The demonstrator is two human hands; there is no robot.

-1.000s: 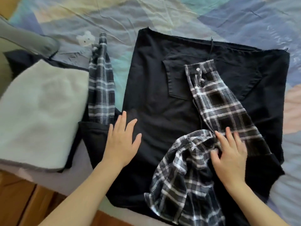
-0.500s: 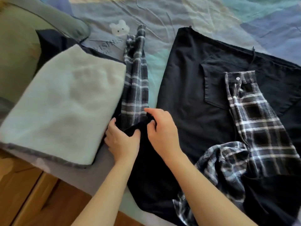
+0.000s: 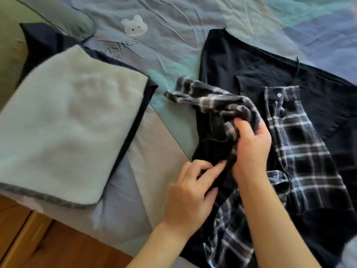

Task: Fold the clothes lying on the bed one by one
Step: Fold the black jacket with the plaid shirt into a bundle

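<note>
The bedsheet (image 3: 173, 26) carries a white bear print (image 3: 134, 25) with the partly readable word "WISHES" below it and, lower, letters that look like "OU". On the bed's right half lies a black garment (image 3: 251, 70) with a plaid shirt (image 3: 301, 144) spread over it. The right hand (image 3: 251, 144) grips the shirt's bunched plaid sleeve (image 3: 208, 97), lifted off the bed, fingers curled round the cloth. The left hand (image 3: 191, 188) pinches the dark fabric edge just below. To the left sits a folded fleece-lined jacket (image 3: 63, 120), beside a green pillow (image 3: 11, 47). A wooden floor (image 3: 38, 244) shows at the lower left.
</note>
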